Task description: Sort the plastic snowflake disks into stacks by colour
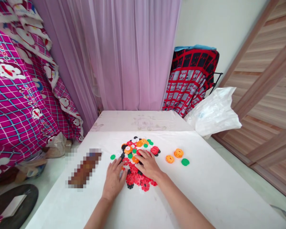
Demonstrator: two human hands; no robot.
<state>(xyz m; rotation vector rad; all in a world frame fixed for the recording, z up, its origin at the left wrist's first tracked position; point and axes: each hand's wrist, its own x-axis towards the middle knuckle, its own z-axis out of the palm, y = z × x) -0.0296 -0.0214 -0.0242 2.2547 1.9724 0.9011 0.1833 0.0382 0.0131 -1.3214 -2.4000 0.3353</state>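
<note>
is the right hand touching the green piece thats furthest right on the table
Apart. The head view shows the right hand over the colored pile, with bare white tabletop between it and that green piece.

One head-worn camera is looking forward and down from the near side of the table (200,190), facing its far edge and the curtain (135,54) behind. It is viewing the left hand (114,178) and right hand (148,163) closely, while taking in both far corners.

2 hands (114,179) (147,163), 1 disc heap (134,178), 1 table (205,194), 1 bag (213,111)
</note>
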